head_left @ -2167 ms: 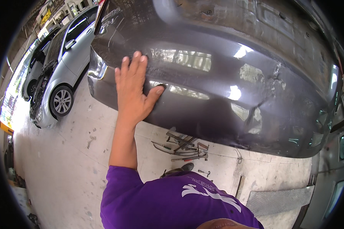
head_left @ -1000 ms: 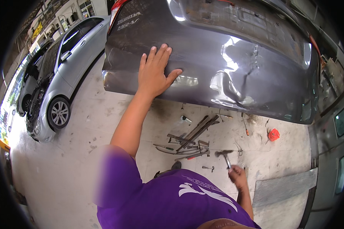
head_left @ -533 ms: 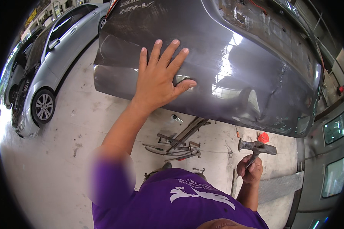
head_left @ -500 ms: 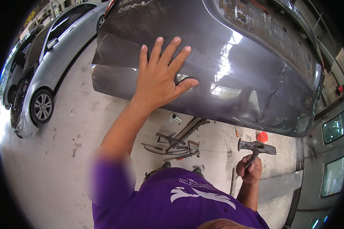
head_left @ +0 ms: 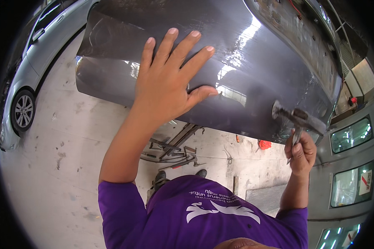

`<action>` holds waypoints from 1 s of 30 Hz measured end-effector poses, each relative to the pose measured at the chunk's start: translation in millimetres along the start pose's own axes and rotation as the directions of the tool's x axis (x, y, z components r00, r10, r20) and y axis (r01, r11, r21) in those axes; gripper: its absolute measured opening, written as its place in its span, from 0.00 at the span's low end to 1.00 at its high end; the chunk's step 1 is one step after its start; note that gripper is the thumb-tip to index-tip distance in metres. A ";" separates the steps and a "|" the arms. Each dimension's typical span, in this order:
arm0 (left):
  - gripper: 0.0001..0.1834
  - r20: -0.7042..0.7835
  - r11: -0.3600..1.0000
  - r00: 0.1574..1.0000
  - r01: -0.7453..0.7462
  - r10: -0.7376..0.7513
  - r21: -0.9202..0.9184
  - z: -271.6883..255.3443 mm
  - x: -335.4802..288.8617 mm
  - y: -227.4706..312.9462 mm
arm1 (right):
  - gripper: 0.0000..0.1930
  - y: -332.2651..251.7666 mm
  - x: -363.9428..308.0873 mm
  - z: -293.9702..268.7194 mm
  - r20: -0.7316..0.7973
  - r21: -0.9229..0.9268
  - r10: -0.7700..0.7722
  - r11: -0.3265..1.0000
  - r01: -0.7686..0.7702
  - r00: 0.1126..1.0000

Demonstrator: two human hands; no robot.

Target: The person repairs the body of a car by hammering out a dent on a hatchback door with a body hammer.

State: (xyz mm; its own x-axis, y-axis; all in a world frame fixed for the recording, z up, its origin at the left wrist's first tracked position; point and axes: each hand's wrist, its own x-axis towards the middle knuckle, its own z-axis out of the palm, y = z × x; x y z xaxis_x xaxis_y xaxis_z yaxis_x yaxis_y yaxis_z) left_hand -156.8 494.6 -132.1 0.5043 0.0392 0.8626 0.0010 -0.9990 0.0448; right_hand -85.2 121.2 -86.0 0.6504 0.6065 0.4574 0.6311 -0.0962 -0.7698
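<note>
My left hand (head_left: 172, 74) lies flat with fingers spread on a dark grey car body panel (head_left: 253, 74). Glossy light patches and uneven, dented spots show on the panel's surface. On the right, my right hand (head_left: 301, 153) is wrapped round the handle of a body hammer (head_left: 301, 119). The hammer is held up at the panel's lower right part, its round face turned left and slightly blurred. Whether the hammer head touches the panel, I cannot tell.
Metal bars and hand tools (head_left: 172, 149) lie on the pale floor (head_left: 70, 166) below the panel. A crumpled red object (head_left: 264, 145) is on the floor near the panel's lower edge. At the left stands a silver car (head_left: 50, 37). Grey doors with windows (head_left: 349, 182) line the right side.
My right hand has lifted the hammer up and to the right, toward the panel. My left hand stays spread on the panel. The view has shifted, with the silver car farther left.
</note>
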 end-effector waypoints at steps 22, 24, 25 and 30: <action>0.47 0.137 0.987 0.980 -0.136 0.146 -0.086 -11.6 32.5 -19.5 | 0.21 13.2 30.6 33.5 -0.157 0.487 0.075 0.873 0.011 0.985; 0.47 0.156 0.987 0.975 -0.149 0.158 -0.067 -13.3 24.0 -25.9 | 0.23 19.9 20.6 30.8 -0.078 0.469 0.133 0.880 -0.082 0.988; 0.46 0.165 0.986 0.973 -0.156 0.163 -0.056 -14.1 19.7 -28.9 | 0.23 18.7 18.3 26.8 -0.023 0.463 0.175 0.874 -0.144 0.984; 0.48 0.182 0.995 0.978 -0.098 0.099 -0.016 -24.1 2.7 -28.9 | 0.25 13.3 17.7 41.8 0.036 0.523 0.161 0.838 -0.156 0.986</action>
State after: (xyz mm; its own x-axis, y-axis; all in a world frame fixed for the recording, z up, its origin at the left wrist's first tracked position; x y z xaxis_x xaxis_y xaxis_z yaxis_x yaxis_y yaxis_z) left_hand -176.3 524.1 -118.9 0.6509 -0.0646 0.7564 -0.0620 -0.9976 -0.0319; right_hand -82.9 163.6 -106.7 0.7274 0.6115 0.3113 0.2065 0.2375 -0.9492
